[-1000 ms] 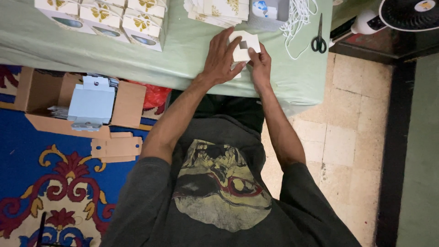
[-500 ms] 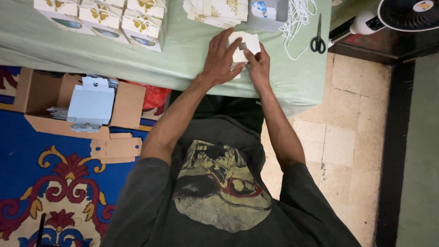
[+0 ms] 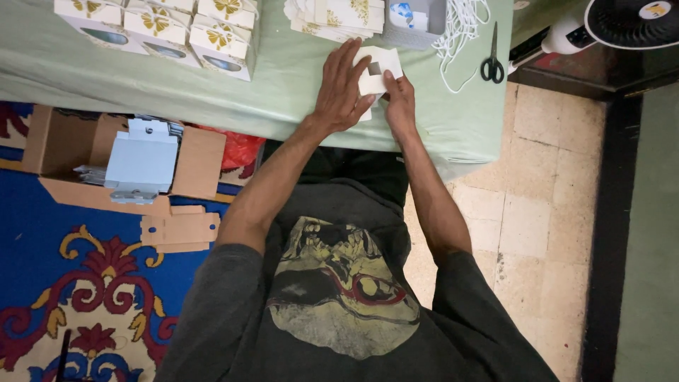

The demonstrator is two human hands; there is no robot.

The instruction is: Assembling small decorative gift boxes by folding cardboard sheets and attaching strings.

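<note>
Our left hand (image 3: 344, 88) lies flat, fingers spread, pressing down on the white card cutout (image 3: 376, 69); our right hand (image 3: 399, 99) pinches the cutout's near right edge with thumb and fingers. Both hands are close together, touching the same piece. The cutout lies on the green tablecloth (image 3: 283, 92), toward the right half of the table, a little back from its near edge. It has a small square window cut in the middle.

At the far edge, just behind the cutout, we see a stack of flat white cards with gold print (image 3: 339, 15). Right of that stack there's a grey tray (image 3: 417, 18), then a bundle of white cord (image 3: 463, 25), and black scissors (image 3: 492, 60) near the right edge, well apart from our hands.

Far left corner: a group of folded white boxes with gold bows (image 3: 159, 28), in rows, touching each other.

On the floor left of us, below the table's near edge: an open cardboard box (image 3: 198, 159) with a pale grey flat pack (image 3: 141, 159) on top. It's on a blue patterned rug (image 3: 64, 283). A fan (image 3: 629, 21) is at top right, off the table.
</note>
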